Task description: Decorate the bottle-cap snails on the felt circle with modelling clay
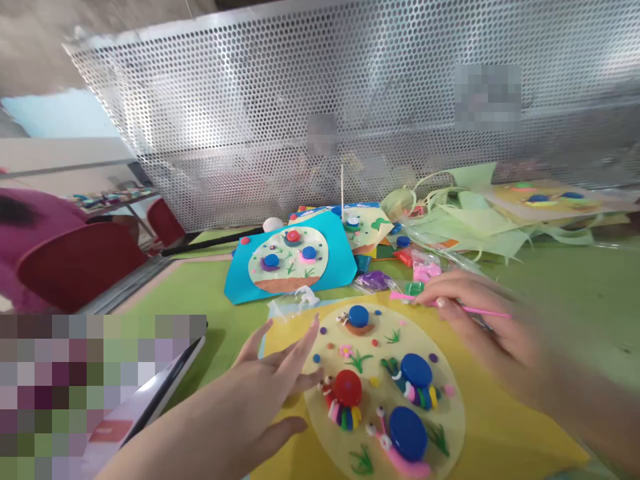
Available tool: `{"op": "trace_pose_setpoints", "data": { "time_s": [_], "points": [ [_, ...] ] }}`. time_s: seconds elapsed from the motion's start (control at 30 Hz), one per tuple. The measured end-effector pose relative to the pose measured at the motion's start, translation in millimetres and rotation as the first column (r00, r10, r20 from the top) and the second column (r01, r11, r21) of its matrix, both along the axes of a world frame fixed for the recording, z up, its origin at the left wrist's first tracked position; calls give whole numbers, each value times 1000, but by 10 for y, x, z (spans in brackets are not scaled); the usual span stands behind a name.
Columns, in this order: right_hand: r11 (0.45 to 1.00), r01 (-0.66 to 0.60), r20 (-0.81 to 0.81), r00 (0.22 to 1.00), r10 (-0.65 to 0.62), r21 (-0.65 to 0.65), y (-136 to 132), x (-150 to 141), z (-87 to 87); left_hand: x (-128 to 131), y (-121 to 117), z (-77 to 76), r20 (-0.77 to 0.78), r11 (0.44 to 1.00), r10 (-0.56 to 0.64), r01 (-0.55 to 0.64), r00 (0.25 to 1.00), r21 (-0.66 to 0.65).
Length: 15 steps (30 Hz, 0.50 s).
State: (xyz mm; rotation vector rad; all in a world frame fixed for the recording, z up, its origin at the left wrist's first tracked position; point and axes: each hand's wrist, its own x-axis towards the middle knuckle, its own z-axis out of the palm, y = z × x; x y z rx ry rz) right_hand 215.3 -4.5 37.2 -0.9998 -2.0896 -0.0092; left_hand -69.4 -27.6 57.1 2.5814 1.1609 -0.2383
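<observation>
My left hand point(265, 393) is over the left side of a yellow sheet point(505, 413), fingers spread and holding nothing. My right hand point(480, 327) pinches a thin pink clay modelling tool point(487, 311) above the sheet's upper right. On the sheet lies a pale yellow oval point(380, 460) decorated with clay snails. Their shells are bottle caps: a red cap point(348, 388) near my left fingertips, and blue caps, one at the top point(359, 316), one at right point(417, 370) and one at the bottom point(408, 433). Clay grass and small coloured dots surround them.
Behind is a similar picture on blue card point(235, 280). Bags of purple clay point(375, 280) and pink clay point(427, 270) lie near my right hand. Pale green paper scraps point(465, 220) cover the back right. A perforated metal panel point(280, 120) borders the table; a tablet-like device edge point(170, 380) is at left.
</observation>
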Motion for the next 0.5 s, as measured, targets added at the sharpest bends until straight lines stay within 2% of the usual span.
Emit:
{"op": "trace_pose_setpoints", "data": {
  "time_s": [0.2, 0.37, 0.5],
  "points": [
    [997, -24, 95, 995, 16, 80, -15, -13, -2, 59, 26, 13, -16, 997, 75, -76, 997, -18],
    [941, -68, 317, 948, -43, 332, 27, -7, -37, 14, 114, -61, 122, 988, 22, -41, 992, 151],
    [920, -75, 281, 959, -39, 385, 4, 50, 30, -23, 223, -72, 148, 950, -3, -44, 989, 310]
  ]
}}
